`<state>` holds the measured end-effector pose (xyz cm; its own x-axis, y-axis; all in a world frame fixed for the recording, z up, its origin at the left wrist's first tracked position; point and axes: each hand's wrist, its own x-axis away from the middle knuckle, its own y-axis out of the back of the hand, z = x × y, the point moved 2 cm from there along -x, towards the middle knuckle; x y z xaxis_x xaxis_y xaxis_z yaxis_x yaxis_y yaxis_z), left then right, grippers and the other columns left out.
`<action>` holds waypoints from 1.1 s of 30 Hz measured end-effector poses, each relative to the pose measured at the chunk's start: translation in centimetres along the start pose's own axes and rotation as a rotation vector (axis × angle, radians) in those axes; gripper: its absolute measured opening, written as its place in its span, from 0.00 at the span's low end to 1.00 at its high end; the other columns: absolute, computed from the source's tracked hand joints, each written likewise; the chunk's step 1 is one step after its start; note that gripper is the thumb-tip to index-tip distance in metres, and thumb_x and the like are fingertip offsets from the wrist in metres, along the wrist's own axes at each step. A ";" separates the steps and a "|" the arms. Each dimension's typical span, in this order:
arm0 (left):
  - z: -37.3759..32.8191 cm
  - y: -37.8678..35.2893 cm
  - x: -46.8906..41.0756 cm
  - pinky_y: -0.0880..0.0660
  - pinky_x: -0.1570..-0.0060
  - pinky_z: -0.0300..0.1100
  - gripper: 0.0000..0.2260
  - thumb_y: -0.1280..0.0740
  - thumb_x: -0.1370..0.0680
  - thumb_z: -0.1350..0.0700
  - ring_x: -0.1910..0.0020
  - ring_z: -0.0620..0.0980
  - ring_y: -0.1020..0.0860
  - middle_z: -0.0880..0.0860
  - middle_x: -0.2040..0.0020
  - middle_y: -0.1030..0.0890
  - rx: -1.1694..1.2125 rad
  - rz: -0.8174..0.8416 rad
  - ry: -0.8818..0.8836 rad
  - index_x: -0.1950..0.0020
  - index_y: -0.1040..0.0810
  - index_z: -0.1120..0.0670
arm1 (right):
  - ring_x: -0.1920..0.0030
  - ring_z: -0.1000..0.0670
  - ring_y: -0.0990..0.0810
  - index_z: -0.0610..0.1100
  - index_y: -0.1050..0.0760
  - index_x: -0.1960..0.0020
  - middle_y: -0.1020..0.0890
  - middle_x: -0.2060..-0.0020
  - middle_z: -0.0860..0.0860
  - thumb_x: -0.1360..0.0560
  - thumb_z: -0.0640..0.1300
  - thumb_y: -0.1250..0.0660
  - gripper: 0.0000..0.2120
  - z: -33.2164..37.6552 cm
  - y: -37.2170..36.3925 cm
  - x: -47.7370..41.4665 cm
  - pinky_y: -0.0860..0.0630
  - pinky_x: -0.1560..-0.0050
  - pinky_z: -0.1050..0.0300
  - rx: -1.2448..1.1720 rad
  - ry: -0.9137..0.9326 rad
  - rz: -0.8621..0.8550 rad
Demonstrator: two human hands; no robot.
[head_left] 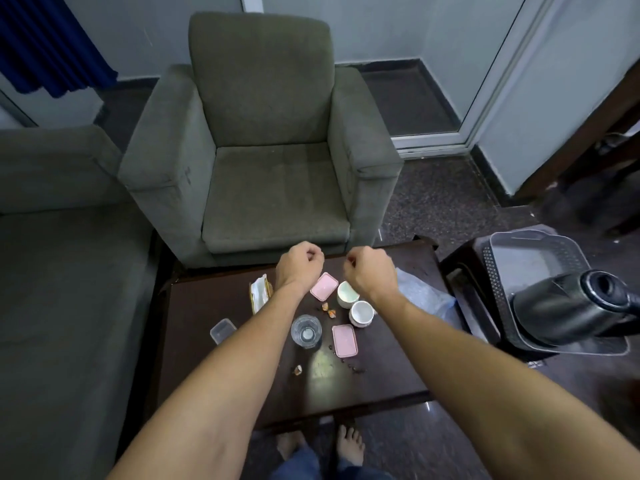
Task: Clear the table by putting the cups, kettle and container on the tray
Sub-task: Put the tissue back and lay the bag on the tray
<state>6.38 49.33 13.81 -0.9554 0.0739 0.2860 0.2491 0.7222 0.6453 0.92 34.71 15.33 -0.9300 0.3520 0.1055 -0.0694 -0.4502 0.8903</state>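
Both my arms stretch out over a dark wooden table (214,368). My left hand (299,266) and my right hand (372,271) hover above its far edge, fingers curled into loose fists that hold nothing. Below them stand two white cups (347,294) (361,313), a clear glass (306,331), two pink-lidded containers (324,286) (344,340) and a small clear container (222,330). A black kettle (568,306) lies on a dark perforated tray (495,289) on a stool at the right.
A wrapper packet (259,296), candy wrappers (329,310) and a clear plastic bag (424,299) lie on the table. A grey armchair (273,161) stands behind it, a sofa (62,271) at the left. My bare feet (349,441) are under the near edge.
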 end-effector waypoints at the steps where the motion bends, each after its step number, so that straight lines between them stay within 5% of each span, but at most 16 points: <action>1: -0.9 0.5 0.5 0.27 0.48 0.40 0.08 0.34 0.21 0.51 0.42 0.56 0.17 0.51 0.46 0.13 -0.004 0.007 -0.008 0.47 0.15 0.48 | 0.51 0.34 0.17 0.46 0.16 0.50 0.14 0.55 0.40 0.25 0.45 0.37 0.11 0.2 1.2 0.0 0.22 0.56 0.50 0.007 0.002 -0.012; 16: -7.8 2.5 1.5 0.22 0.43 0.43 0.06 0.33 0.23 0.52 0.43 0.54 0.17 0.49 0.48 0.13 0.015 0.106 -0.108 0.50 0.18 0.45 | 0.53 0.36 0.18 0.44 0.16 0.51 0.15 0.56 0.41 0.27 0.45 0.34 0.10 -1.6 9.4 0.1 0.26 0.59 0.54 0.042 -0.160 -0.029; 28: -10.2 -11.3 1.3 0.23 0.43 0.43 0.09 0.33 0.21 0.53 0.42 0.53 0.17 0.49 0.46 0.13 -0.048 0.313 -0.126 0.43 0.16 0.48 | 0.61 0.41 0.24 0.44 0.19 0.57 0.20 0.64 0.47 0.29 0.41 0.36 0.07 -15.4 7.4 0.3 0.29 0.62 0.56 0.062 -0.409 0.067; 33: -10.4 -19.1 -0.2 0.23 0.43 0.43 0.11 0.35 0.20 0.54 0.41 0.55 0.18 0.50 0.44 0.13 -0.091 0.368 -0.106 0.42 0.16 0.47 | 0.53 0.37 0.20 0.43 0.18 0.50 0.17 0.53 0.41 0.29 0.43 0.36 0.12 -23.2 4.6 -0.7 0.25 0.55 0.53 0.020 -0.557 0.139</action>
<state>3.44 28.42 8.82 -0.8093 0.3909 0.4384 0.5868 0.5702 0.5749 -7.09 13.32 9.01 -0.5992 0.6723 0.4347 0.0517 -0.5094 0.8590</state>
